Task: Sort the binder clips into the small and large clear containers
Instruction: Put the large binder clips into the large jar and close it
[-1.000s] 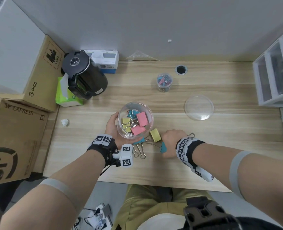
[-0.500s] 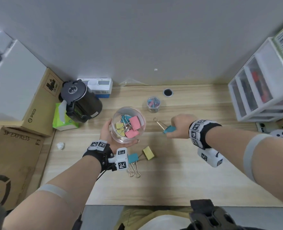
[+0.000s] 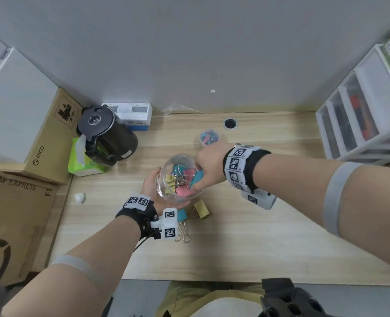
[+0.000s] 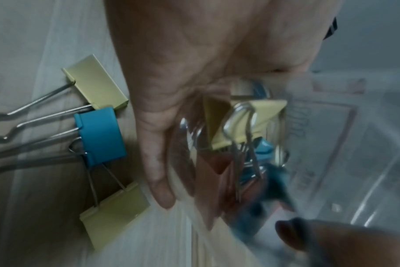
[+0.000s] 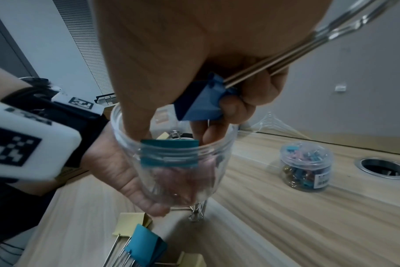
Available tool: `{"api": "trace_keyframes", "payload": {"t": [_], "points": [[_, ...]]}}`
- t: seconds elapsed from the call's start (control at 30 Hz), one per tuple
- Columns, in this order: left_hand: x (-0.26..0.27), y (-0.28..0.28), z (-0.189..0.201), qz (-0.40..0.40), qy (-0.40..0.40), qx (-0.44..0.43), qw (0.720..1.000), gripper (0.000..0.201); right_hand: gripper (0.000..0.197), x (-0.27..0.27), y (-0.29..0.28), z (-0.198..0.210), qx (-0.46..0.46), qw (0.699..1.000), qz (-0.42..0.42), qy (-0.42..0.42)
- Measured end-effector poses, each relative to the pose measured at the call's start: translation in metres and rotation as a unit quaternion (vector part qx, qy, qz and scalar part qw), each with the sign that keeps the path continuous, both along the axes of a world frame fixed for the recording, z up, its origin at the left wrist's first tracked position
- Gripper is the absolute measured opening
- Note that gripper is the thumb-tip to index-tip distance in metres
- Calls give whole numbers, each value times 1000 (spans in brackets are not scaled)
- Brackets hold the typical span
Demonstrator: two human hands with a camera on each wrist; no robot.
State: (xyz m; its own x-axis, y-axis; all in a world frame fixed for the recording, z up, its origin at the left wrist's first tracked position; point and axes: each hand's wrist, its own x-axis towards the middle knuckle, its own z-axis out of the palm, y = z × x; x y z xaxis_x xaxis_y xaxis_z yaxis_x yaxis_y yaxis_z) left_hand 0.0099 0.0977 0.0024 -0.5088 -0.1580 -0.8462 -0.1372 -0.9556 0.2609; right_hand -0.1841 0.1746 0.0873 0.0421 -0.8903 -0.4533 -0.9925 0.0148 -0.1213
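My left hand [image 3: 152, 184] cups the large clear container [image 3: 178, 177] from below and behind at the centre of the head view, fingers curled round its wall, holding it tipped toward my other hand. My right hand [image 3: 209, 167] pinches a blue binder clip [image 5: 199, 104] by its body, the steel handles running up past my palm, right at the container's open mouth. In the right wrist view a second teal clip [image 5: 169, 152] shows at the rim, though I cannot tell whether it sits inside the wall or is mirrored in it.

I judge the sorting well along but not finished. Several big clips, pink, yellow and blue, already lie inside the large container. The small clear container [image 3: 209, 136], above and right of centre on the worktop [image 3: 246, 236], looks full of little coloured clips. Still loose on the worktop just below the container are a blue clip [image 4: 101, 135] and two yellow clips [image 4: 95, 83], bunched together with handles crossing, so after this one I reckon three remain.

Much is hard to read. My left wrist band hides part of the loose pile in the head view, so more clips could lie beneath it. The left wrist picture is smeared around the container, and the count inside it is unclear. Whether the small container wears a lid I cannot make out.
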Motion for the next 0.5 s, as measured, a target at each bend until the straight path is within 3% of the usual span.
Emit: {"api": "trace_keyframes", "payload": {"t": [0.23,0.37,0.5], "points": [[-17,6,10,18,-22,-22,999,67,65,20,1,-5,-15,1000,-9,-13],[-18,7,12,23,-27,-15,999,69,41,13,2,1,10,985,-71,-158],[-23,10,17,30,-20,-14,999,67,42,6,0,7,15,972,-108,-210]]}}
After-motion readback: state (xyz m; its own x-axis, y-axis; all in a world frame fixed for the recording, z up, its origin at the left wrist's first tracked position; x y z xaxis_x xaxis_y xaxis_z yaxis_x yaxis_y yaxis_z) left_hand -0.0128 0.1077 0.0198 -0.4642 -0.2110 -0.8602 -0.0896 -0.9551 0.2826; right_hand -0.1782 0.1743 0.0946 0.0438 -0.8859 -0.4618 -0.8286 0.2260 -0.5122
